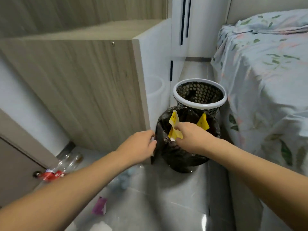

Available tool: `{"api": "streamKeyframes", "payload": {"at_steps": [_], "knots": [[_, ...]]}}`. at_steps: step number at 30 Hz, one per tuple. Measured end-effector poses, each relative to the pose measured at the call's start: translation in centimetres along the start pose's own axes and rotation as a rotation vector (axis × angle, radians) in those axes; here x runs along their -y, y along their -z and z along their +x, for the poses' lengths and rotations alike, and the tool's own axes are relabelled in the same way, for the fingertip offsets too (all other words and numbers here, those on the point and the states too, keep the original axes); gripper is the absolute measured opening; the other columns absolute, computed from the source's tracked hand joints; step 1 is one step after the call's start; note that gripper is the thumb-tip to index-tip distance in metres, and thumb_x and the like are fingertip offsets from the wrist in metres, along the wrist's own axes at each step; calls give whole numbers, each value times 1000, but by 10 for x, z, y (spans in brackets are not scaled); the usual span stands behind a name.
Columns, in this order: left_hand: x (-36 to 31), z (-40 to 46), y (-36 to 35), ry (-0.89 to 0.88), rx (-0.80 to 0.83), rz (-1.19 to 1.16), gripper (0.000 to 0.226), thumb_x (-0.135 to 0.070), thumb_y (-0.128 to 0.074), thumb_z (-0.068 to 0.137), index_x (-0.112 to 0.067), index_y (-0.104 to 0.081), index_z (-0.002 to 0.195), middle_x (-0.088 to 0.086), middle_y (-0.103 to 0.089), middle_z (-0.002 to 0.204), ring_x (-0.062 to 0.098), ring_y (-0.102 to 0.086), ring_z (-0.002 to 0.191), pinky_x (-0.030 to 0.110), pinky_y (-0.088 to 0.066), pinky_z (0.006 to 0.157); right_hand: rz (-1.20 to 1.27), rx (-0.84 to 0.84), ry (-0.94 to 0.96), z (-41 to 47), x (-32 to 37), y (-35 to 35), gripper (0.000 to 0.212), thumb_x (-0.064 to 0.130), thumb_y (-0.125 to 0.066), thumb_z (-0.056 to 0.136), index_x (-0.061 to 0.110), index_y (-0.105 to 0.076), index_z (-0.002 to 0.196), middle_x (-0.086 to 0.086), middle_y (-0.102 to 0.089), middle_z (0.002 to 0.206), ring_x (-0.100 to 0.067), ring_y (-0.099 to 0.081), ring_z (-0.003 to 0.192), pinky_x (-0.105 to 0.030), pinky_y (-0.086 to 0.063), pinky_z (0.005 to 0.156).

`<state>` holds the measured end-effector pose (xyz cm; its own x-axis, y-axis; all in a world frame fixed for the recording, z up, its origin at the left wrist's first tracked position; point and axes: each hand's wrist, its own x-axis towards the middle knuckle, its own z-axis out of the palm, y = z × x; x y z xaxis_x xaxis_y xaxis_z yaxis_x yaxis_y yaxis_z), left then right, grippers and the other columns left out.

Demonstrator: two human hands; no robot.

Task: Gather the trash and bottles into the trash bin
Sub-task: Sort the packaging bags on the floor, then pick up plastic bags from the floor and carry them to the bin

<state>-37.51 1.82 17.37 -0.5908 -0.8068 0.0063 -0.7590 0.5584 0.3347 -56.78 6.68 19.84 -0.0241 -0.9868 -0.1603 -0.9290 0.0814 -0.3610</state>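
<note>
The front rim of the trash bin [186,157] is hidden behind both hands, and its black bag liner crumples so much that the true edge is hard to trace. The right hand [193,135] reaches over the bin's mouth; its fingers [180,126] pinch a yellow wrapper [174,127], whose long axis stands nearly upright, upper end pointing up and slightly left, lower end down in the bag. A second yellow scrap [203,122] sticks up from the far side of the bin, point upward. The left hand [140,147] grips the bin's left rim, fingertips curled out of sight against the bag.

Behind and touching the bin stands a perforated basket [200,95] with a white rim. The bin sits in a narrow lane: a wooden cabinet [83,90] corner just beside it on the left, the bed [266,77] close on the right. On the floor [166,197] to the left lie clear bottles [70,162], blurred and partly covered by the left forearm, a red wrapper [50,175], a purple packet [100,205], and pale blurred scraps I cannot identify. The floor nearest the camera is open.
</note>
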Motion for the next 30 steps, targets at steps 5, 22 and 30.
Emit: {"api": "streamKeyframes", "payload": {"at_steps": [5,22,30], "knots": [[79,-72,8,123,84,59,24,-27,-47,96,-13,-57,112,6,-65,114,25,-58,107,31,-42,84,-50,134,146,-5,77,-54,42,25,-56,87,9,-50,125,-12,-54,125,-28,-51,116,-33,-43,94],[308,-277,-86,628,372,-122,40,-26,-53,86,-20,-54,126,3,-56,130,24,-55,114,31,-46,93,-34,567,191,-1,234,-302,47,25,-56,87,13,-48,133,-8,-49,136,-25,-49,123,-26,-38,97],[299,-284,-144,575,360,-205,44,-31,-56,88,-19,-53,130,5,-50,127,25,-51,119,32,-42,98,-9,516,18,-3,203,-358,36,22,-53,84,14,-55,119,-10,-54,120,-31,-53,116,-30,-42,94]]}}
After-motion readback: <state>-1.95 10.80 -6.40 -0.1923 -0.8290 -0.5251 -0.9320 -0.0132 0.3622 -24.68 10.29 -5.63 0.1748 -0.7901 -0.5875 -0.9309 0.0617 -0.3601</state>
